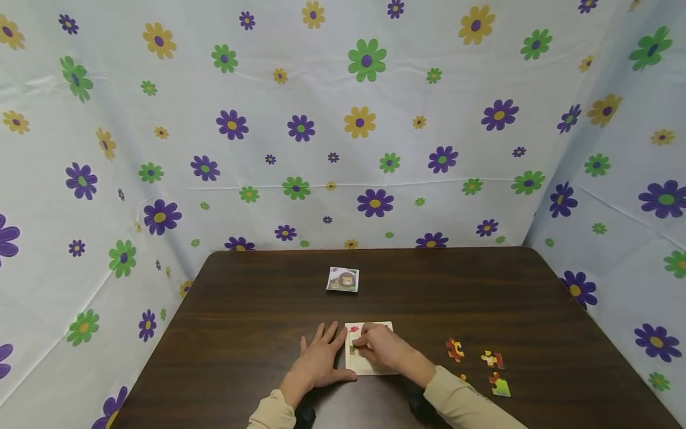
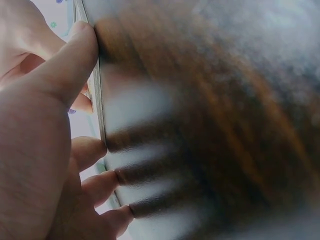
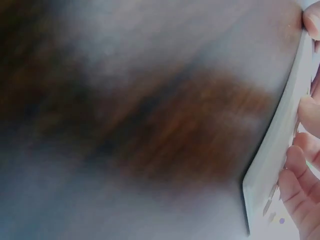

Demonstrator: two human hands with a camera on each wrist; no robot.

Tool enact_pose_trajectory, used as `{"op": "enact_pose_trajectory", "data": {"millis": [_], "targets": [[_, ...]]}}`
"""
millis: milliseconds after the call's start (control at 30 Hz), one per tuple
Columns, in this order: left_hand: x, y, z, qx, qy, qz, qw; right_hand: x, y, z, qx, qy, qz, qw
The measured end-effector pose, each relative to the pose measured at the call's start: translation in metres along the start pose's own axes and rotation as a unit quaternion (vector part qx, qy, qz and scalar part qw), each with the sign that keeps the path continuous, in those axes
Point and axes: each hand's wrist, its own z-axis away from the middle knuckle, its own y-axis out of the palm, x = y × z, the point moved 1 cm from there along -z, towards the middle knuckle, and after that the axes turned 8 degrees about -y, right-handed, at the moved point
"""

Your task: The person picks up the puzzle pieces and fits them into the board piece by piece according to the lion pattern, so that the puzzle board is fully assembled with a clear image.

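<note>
Steadying a pale puzzle board (image 1: pixel 366 369) on a dark table (image 1: pixel 257 310), a person lays the left hand (image 1: pixel 318 360) spread and loose, fingertips along the board's left edge, thumb at its near corner. The right hand (image 1: pixel 382 345) bends its fingers onto the board's face; whether they pinch a piece or merely press cannot be told, since the hand blocks the view. To the right of those fingers lie an orange-red piece (image 1: pixel 455 350), a red-and-yellow piece (image 1: pixel 492 359) and a green-and-red piece (image 1: pixel 500 384); beyond the fingertips sits a lion card (image 1: pixel 342 279). The board looks thin, light and stiff, likely to slide if nudged, and best held by its edges; the small pieces, probably card or thin wood, call for a fingertip grip at the sides, sparing the knobs. No brand, label or writing is legible.
</note>
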Motion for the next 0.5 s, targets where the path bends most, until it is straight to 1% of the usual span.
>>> {"op": "enact_pose_trajectory", "data": {"millis": [100,367,433,500], "targets": [[-0.0003,-0.0001,-0.0001,0.0,0.002,-0.004,1.0,-0.0013,-0.001,-0.0007,0.002,0.008,-0.014,0.9999],[0.0003,-0.0007,-0.0004,-0.005,0.003,-0.006,1.0,-0.0036,0.0008,-0.0004,-0.01,0.021,-0.045,0.9987],[0.0003,-0.0009,0.0,-0.005,0.004,-0.005,1.0,-0.0042,-0.0009,0.0008,-0.023,0.017,-0.053,0.9982],[0.0002,-0.0011,0.0006,-0.005,0.004,-0.004,1.0,-0.0055,-0.005,0.0035,-0.046,0.008,-0.063,0.997]]}}
